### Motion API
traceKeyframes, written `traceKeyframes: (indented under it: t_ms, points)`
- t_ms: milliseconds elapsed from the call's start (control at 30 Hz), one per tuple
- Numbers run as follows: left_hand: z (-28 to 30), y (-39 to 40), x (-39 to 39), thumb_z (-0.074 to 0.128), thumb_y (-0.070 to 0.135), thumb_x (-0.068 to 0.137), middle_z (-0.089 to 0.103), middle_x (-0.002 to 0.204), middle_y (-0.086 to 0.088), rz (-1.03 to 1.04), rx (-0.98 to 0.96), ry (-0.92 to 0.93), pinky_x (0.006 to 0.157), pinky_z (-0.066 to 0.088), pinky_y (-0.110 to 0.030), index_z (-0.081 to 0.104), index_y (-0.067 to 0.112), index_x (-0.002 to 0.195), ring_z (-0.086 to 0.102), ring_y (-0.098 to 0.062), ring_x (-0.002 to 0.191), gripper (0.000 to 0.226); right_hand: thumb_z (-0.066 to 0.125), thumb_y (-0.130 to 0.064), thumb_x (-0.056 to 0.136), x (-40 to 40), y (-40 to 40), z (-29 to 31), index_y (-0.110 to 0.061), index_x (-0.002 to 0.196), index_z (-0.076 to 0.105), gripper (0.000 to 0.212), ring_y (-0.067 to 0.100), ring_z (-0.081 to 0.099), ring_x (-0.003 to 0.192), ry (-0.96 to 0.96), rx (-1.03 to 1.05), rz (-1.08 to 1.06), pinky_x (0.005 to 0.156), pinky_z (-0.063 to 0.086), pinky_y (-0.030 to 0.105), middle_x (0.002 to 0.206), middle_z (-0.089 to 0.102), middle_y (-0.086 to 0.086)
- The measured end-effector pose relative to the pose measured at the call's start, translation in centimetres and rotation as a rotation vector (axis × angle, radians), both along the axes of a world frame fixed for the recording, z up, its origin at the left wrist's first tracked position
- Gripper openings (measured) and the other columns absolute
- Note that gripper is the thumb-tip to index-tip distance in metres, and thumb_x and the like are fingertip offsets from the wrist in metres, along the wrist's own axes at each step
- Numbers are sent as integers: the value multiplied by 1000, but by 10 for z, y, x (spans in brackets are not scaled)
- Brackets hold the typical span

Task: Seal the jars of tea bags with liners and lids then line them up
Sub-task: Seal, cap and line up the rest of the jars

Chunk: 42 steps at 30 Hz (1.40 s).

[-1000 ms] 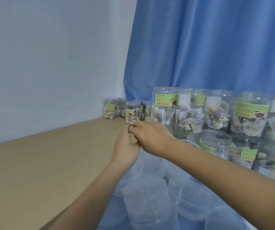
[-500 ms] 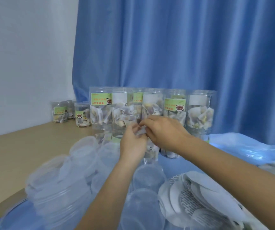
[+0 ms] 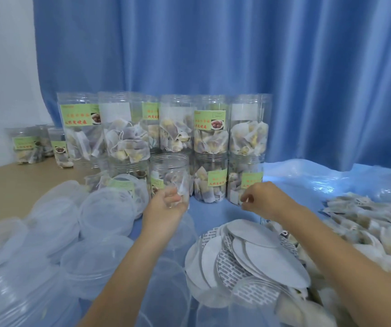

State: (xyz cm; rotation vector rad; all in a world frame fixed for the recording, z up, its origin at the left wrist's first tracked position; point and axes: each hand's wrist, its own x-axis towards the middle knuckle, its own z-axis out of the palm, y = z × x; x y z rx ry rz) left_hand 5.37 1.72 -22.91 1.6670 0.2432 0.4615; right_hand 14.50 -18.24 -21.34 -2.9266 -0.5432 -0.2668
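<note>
My left hand [image 3: 166, 206] is curled with its fingers pinching a small clear bit, I think a liner, right in front of an open jar [image 3: 169, 178] of tea bags. My right hand [image 3: 264, 200] is half closed with its fingertips near a bottom jar [image 3: 245, 185], and I cannot tell if it holds anything. The jars stand stacked in two rows by the blue curtain [image 3: 237, 55], with clear lids [image 3: 106, 206] near the worktop's left edge and round liners [image 3: 251, 256] near the front.
</note>
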Motion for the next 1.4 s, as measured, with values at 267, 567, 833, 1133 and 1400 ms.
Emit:
traceKeyframes:
  t_ms: [267,567,833,1133,1400]
  points:
    - [-17,-2,5,60,1,83,65,105,-4,16,98,8,97,46,-41,55,20,101,59,-18,95,26,42,-59,89,5,-32,-32,-39,133,48,48,27,45,127,211,-187,-240,103,39,39,140,48,0]
    - [-21,-1,3,61,-1,81,65,100,1,-11,180,5,101,43,-35,60,19,96,62,-17,99,26,43,-11,92,0,-29,-33,-9,115,57,27,28,54,110,211,-245,-276,79,39,27,121,55,11]
    - [-24,1,2,64,4,81,68,97,3,-17,223,25,93,42,-26,63,20,96,62,-12,97,23,53,-34,90,5,-35,-40,-9,86,61,27,26,55,90,133,22,-263,73,42,27,107,64,11]
    - [-23,1,2,63,7,82,65,94,6,-8,262,30,83,38,-20,62,20,100,59,-7,91,23,73,-35,79,-6,-12,-26,-24,89,69,15,13,49,97,-137,679,73,83,33,17,95,62,-15]
    - [-24,2,3,54,0,82,64,90,9,-6,252,27,84,42,-21,59,24,95,58,-5,88,27,67,-9,85,-34,27,13,-26,92,63,19,8,62,65,-48,1115,259,69,53,20,79,67,1]
